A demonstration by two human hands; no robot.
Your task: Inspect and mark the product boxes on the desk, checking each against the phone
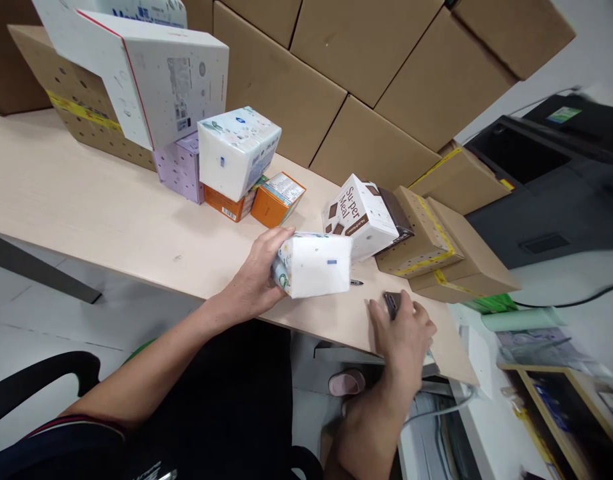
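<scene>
Left hand [260, 275] holds white soft pack [317, 268] by one end, fingers parted to its width, above counter [171, 257]; best squeezed lightly, clear of Su-per Meal box [359, 217]. Right hand [404, 333] curled around small dark object [392, 303].

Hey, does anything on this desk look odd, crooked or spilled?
Nothing looks spilled or damaged. Two things seem untidy: what looks like a pen lies loose on the desk, partly hidden by the pack in the left hand, and the big white box sits crooked, turned at an angle to the brown box it partly hides.
</scene>
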